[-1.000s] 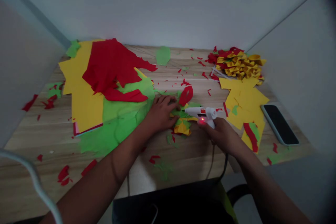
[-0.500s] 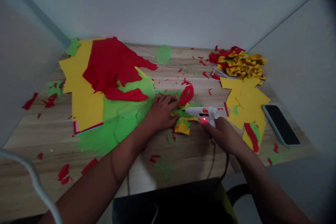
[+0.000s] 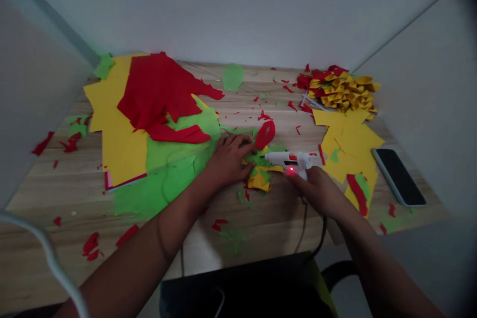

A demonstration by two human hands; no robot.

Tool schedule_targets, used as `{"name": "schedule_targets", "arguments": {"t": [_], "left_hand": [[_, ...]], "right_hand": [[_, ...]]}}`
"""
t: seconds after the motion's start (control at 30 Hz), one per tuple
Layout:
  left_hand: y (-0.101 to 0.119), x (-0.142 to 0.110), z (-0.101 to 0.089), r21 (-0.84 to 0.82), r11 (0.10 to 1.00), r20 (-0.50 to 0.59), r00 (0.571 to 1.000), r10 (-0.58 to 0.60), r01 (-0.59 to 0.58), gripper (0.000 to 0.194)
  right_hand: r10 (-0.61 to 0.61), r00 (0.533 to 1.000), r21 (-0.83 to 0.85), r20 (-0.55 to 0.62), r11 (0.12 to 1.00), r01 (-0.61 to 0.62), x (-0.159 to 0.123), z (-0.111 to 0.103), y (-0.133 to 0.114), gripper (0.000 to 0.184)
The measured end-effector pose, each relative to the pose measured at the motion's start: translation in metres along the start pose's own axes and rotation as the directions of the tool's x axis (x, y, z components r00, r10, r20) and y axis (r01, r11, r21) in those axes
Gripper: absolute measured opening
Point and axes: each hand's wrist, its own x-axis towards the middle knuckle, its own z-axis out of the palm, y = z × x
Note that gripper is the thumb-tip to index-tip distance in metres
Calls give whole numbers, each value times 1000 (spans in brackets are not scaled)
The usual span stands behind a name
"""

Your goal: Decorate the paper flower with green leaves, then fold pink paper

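My right hand (image 3: 316, 186) grips a white hot glue gun (image 3: 288, 160) with a red light glowing on its side. The gun's nozzle points left and is at a small piece of green paper (image 3: 258, 161), close to my left fingertips. My left hand (image 3: 231, 159) rests low over the table, its thumb and forefinger on either side of that green piece, holding it; the other fingers are curled and partly hidden. Just below lies a crumpled yellow paper piece (image 3: 259, 180) with green on it. A red paper petal (image 3: 265, 134) lies just beyond the green piece.
Large red paper (image 3: 160, 89), yellow paper (image 3: 122, 154) and green paper (image 3: 164, 184) overlap at left. A pile of folded yellow paper pieces (image 3: 343, 92) sits back right, near cut yellow sheets (image 3: 346, 134) and a phone (image 3: 398, 177). A pale cable (image 3: 48, 251) crosses the lower left.
The glue gun and my right hand have shifted very slightly right. My left hand stays in place over the green paper piece.
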Motion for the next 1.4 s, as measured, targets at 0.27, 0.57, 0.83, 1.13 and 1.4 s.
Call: {"name": "schedule_targets", "arguments": {"t": [0.27, 0.57, 0.83, 1.13, 1.4], "left_hand": [[2, 0, -2, -4, 1000, 5, 1000, -8, 8, 31], [2, 1, -2, -1, 1000, 4, 1000, -4, 4, 30], [12, 7, -18, -9, 996, -209, 974, -90, 90, 17], [48, -27, -125, -504, 828, -29, 954, -300, 245, 30], [52, -105, -158, -383, 825, -487, 669, -562, 415, 30]], "right_hand": [[-51, 999, 84, -7, 995, 51, -2, -1, 4, 53], [-26, 1000, 164, 7, 986, 25, -7, -3, 10, 51], [8, 986, 602, -165, 793, 94, -28, 7, 7, 39], [-258, 863, 794, -435, 342, 502, -20, 52, -89, 42], [-654, 655, 715, -379, 242, 656, -25, 125, -208, 72]]}}
